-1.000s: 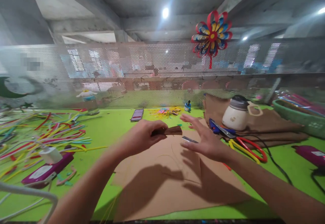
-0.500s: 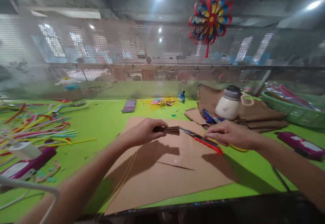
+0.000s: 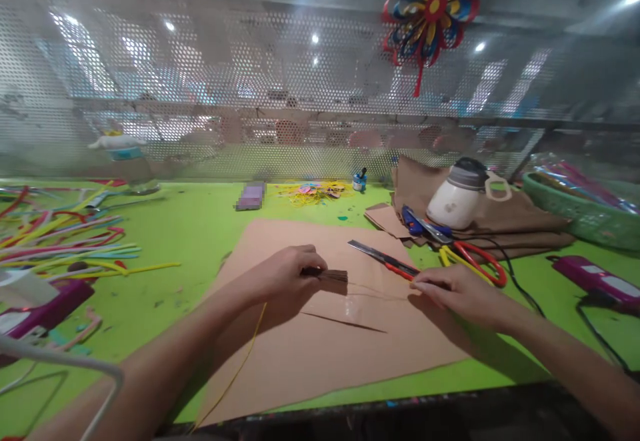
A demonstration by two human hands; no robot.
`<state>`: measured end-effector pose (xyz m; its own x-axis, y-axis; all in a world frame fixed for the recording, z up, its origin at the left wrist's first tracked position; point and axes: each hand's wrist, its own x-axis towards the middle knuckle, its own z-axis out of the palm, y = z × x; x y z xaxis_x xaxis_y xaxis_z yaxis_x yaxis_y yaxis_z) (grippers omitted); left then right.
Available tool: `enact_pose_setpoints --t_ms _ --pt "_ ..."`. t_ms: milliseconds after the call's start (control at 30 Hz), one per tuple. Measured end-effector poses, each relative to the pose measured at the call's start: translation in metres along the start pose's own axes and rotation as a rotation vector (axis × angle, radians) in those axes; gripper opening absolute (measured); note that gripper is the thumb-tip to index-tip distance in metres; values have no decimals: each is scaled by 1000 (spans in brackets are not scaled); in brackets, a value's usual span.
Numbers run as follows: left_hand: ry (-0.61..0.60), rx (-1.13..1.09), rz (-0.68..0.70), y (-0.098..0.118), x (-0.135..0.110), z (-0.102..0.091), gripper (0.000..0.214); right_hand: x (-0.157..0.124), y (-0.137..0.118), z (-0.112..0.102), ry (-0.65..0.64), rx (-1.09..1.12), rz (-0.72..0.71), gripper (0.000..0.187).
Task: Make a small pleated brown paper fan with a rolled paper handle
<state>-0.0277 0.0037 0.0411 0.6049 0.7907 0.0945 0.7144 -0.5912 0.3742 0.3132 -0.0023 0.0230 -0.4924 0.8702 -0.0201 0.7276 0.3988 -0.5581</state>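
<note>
My left hand (image 3: 295,273) is closed around a short bundle of brown paper strips (image 3: 336,280), whose cut ends point right. A thin yellow string (image 3: 254,344) trails from under this hand toward the table's front edge. Faintly, a strand runs from the bundle to my right hand (image 3: 450,291), whose thumb and forefinger are pinched on its end. Just beyond the right fingers lies a utility knife (image 3: 383,258) with a red edge, pointing to the upper left. Behind that hand are the red and yellow handles of scissors (image 3: 483,261).
Under both hands lies a brown cardboard sheet (image 3: 285,368) with a slit. Blue-handled scissors (image 3: 425,224), a white jug (image 3: 457,194) and folded brown paper (image 3: 530,218) sit at right. Colourful strips (image 3: 65,244) and a white cable (image 3: 65,358) are at left; a purple device (image 3: 597,281) lies at right.
My right hand has moved down, uncovering the scissors' red handle. My left hand has lowered slightly with the bundle, which now stands apart from the knife tip in view. The camera has tilted down.
</note>
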Motion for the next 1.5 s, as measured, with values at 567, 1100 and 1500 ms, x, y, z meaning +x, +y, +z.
enact_pose_setpoints --t_ms 567,1100,1500 --pt "-146 176 -53 -9 -17 -16 15 -2 -36 32 308 -275 -431 21" --pt "-173 160 -42 -5 -15 -17 15 21 -85 87 203 -772 -724 14" --pt "-210 249 -26 31 -30 -14 11 8 -63 80 175 -611 -772 17"
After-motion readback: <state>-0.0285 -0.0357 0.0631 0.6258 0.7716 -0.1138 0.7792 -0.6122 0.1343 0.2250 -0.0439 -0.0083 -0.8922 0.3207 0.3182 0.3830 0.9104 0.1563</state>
